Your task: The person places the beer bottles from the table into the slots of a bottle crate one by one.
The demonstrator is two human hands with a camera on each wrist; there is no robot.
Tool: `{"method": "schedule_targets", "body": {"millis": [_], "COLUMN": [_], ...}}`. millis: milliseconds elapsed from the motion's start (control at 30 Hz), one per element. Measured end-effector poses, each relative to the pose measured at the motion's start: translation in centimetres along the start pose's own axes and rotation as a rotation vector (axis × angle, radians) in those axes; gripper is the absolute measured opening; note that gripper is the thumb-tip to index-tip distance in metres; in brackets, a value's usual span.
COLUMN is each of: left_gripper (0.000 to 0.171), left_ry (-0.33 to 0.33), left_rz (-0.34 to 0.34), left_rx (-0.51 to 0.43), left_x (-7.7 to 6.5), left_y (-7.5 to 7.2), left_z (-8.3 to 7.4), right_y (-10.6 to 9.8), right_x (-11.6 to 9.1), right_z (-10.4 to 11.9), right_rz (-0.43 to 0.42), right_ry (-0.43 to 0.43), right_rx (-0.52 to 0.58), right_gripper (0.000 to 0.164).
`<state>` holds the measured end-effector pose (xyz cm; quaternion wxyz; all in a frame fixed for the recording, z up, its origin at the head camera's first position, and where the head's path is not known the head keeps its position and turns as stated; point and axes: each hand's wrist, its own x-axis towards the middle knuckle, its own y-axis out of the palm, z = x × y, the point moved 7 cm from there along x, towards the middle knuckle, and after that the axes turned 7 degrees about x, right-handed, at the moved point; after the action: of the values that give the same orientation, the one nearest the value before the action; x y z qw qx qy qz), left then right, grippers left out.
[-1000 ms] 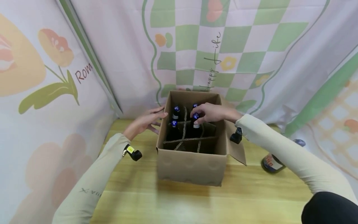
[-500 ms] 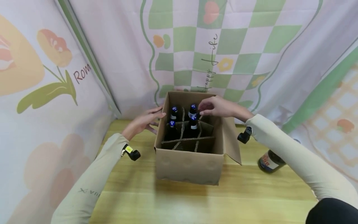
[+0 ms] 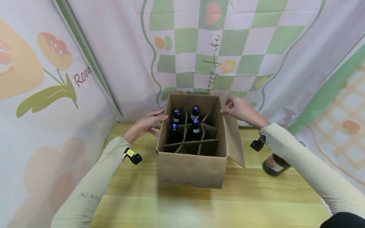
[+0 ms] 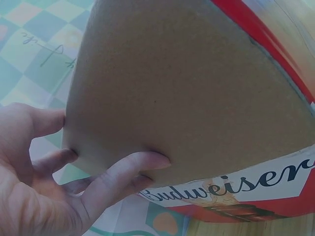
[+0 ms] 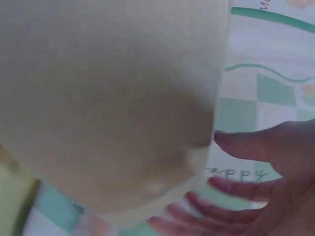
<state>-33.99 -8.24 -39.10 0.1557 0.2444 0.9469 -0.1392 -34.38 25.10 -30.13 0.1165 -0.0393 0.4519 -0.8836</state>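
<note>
Dark beer bottles (image 3: 195,126) with blue caps stand upright in an open-topped cardboard box (image 3: 191,169), between its cardboard dividers (image 3: 199,141). My left hand (image 3: 145,124) is at the box's left side, its spread fingers touching the left flap (image 4: 162,88); "Budweiser" lettering shows below this flap in the left wrist view. Just past the far right rim is my right hand (image 3: 240,108), holding nothing. Its fingers are loosely spread in the right wrist view, with the thumb close to the edge of the right flap (image 5: 113,98); whether it touches cannot be told.
A brown bottle (image 3: 275,165) with a white and red label stands on the wooden table (image 3: 128,196), partly behind the right sleeve. The right flap hangs outward. A patterned curtain (image 3: 182,44) rises close behind the box, and another cloth (image 3: 37,104) lines the left side.
My right hand has let go of a bottle's capped top and moved right, out over the box's rim. The bottle stays in its compartment. My left hand keeps its place at the box.
</note>
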Motion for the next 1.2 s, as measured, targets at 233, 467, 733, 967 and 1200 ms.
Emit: {"method": "schedule_targets", "body": {"millis": [233, 467, 733, 967, 1200], "left_gripper": [0.078, 0.078, 0.078, 0.078, 0.077], "left_ry": [0.015, 0.015, 0.006, 0.014, 0.012], "left_rz": [0.003, -0.001, -0.002, 0.0, -0.022], "left_rx": [0.009, 0.009, 0.015, 0.001, 0.011], "left_x": [-0.1, -0.1, 0.0, 0.1, -0.3], "left_y": [0.0, 0.2, 0.0, 0.1, 0.4], "left_z": [0.0, -0.1, -0.1, -0.1, -0.1], "right_y": [0.0, -0.1, 2.6, 5.6, 5.6], "right_x": [-1.1, -2.4, -3.7, -2.5, -1.5], "right_z": [-2.2, -4.6, -4.5, -3.4, -3.6], "right_rz": [0.053, 0.141, 0.273, 0.169, 0.096], "right_ry": [0.076, 0.129, 0.243, 0.173, 0.12], "right_rx": [0.062, 0.209, 0.435, 0.542, 0.56], "right_gripper": [0.063, 0.068, 0.095, 0.055, 0.016]}}
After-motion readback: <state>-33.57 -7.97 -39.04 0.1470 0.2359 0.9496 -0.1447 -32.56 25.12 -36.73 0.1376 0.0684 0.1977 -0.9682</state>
